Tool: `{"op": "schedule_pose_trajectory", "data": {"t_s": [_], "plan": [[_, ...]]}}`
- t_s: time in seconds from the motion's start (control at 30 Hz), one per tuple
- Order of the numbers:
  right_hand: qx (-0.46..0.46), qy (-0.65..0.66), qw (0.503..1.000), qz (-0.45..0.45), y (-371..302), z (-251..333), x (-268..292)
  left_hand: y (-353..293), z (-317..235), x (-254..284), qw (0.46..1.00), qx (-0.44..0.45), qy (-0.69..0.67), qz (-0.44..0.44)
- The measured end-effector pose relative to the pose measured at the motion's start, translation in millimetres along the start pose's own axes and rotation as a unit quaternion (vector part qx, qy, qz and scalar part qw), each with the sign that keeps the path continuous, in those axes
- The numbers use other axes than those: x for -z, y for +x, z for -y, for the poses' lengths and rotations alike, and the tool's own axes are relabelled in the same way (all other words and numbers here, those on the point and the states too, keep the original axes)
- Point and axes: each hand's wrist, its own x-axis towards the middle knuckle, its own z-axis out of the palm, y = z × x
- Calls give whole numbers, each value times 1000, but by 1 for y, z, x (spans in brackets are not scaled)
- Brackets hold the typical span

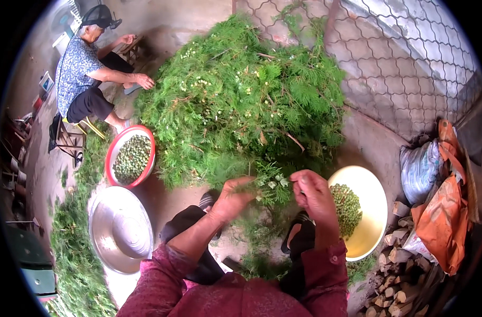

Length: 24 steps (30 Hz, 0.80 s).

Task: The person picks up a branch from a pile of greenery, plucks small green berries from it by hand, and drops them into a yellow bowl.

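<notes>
My left hand [234,199] is closed around the stem of a green conifer sprig [273,185], held above the ground between my knees. Pale green cones [278,182] cluster on the sprig's right side. Beside them, my right hand [312,194] has thumb and forefinger pinched together; whatever is between the fingertips is too small to make out. Just ahead rises a big heap of cut conifer branches [235,105] dotted with cones. Close to my right hand stands a yellow basin [372,211], with picked green cones [345,210] gathered in its left part.
Left of me are a silver metal basin [101,222] and a red-rimmed basin [110,158] of cones. A person [82,74] sits at the far left, one hand at the heap. Firewood [399,285], sacks [420,169] and wire mesh [399,68] line the right side.
</notes>
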Motion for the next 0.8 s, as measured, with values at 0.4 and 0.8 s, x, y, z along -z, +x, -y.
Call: {"op": "schedule_pose_trajectory", "data": {"t_s": [0.4, 0.8], "plan": [[15, -179, 984, 11, 0, -2, -5, -7, -3, -6, 999, 29, 10, 35], [53, -244, 968, 40, 5, -6, 11, -1, -7, -15, 991, 100, 71, 61]]}}
